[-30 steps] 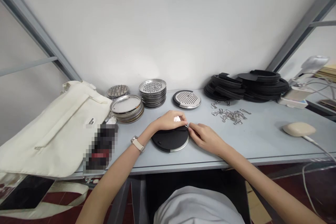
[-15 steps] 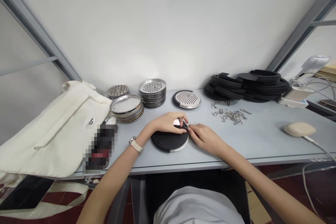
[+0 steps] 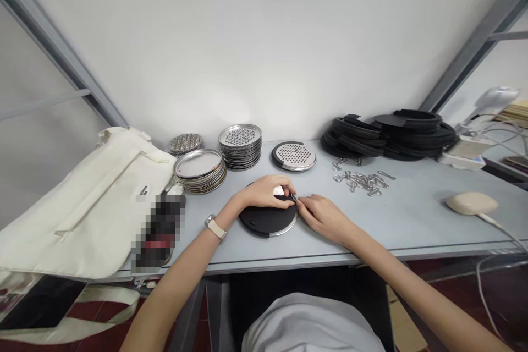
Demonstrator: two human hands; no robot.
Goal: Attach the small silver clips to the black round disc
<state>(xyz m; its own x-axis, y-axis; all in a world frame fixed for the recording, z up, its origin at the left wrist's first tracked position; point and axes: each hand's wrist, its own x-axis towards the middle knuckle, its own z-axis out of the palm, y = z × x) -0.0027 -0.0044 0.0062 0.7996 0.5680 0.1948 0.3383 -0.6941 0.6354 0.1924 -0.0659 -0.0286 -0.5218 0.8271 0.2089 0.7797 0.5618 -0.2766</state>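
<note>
A black round grater holder [image 3: 268, 223] with a silver rim showing at its lower right lies on the table before me. My left hand [image 3: 267, 191] is bent over its far right part, thumb and fingers closed at the edge. Something small and white [image 3: 278, 191] shows among those fingers; I cannot make out what it is. At the same edge a small metal wire clip [image 3: 293, 197] sticks out between both hands' fingertips. My right hand [image 3: 324, 217] rests on the table, its thumb and forefinger pinched at the clip.
Loose wire clips [image 3: 365, 181] lie at right, before black ring-shaped holders [image 3: 352, 136]. Behind my hands is a grater disc [image 3: 294, 155] in a black holder. Metal disc stacks [image 3: 200, 173] and grater discs [image 3: 240, 146] stand left, near a white bag [image 3: 94, 203]. A beige corded device [image 3: 471, 203] lies right.
The wire clip has tilted and looks narrower between the fingertips. My hands and the black holder have hardly moved in the picture.
</note>
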